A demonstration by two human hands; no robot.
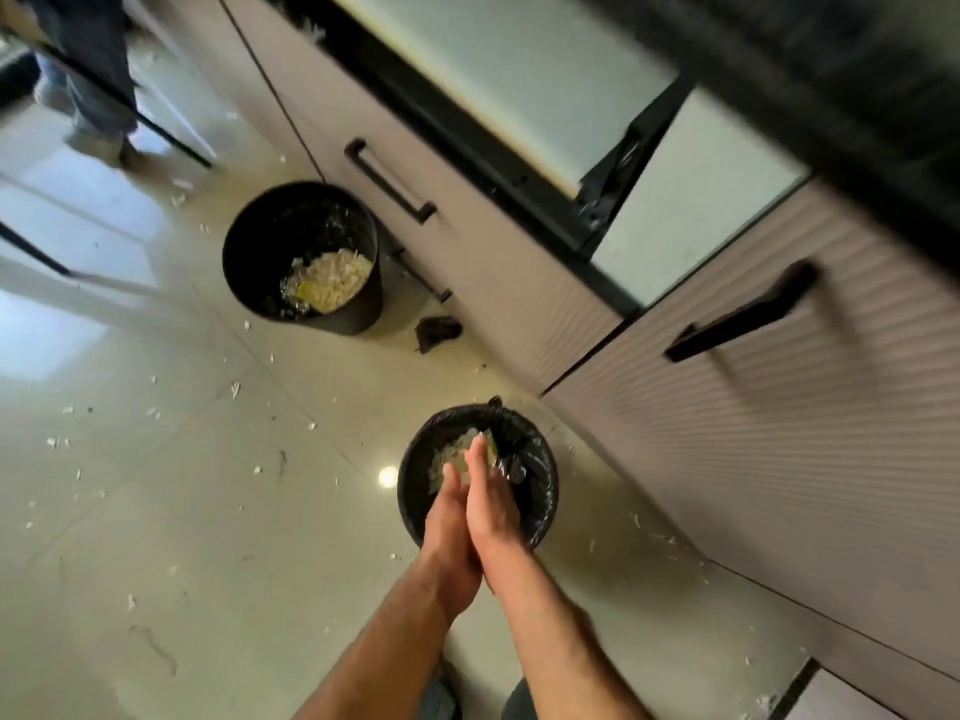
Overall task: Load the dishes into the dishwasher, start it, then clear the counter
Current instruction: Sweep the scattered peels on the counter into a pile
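My left hand (448, 532) and my right hand (491, 504) are pressed palm to palm, fingers straight, above a small black bin (540, 491) lined with a black bag. Pale food scraps (447, 459) lie inside that bin, just past my fingertips. Neither hand holds anything. No dishes or dishwasher racks are in view.
A second, larger black bin (249, 262) with pale scraps stands farther off on the glossy tiled floor (182, 485), which is littered with white crumbs. Ribbed cabinet drawers with black handles (737, 319) run along the right. A person's legs (98, 96) stand at top left.
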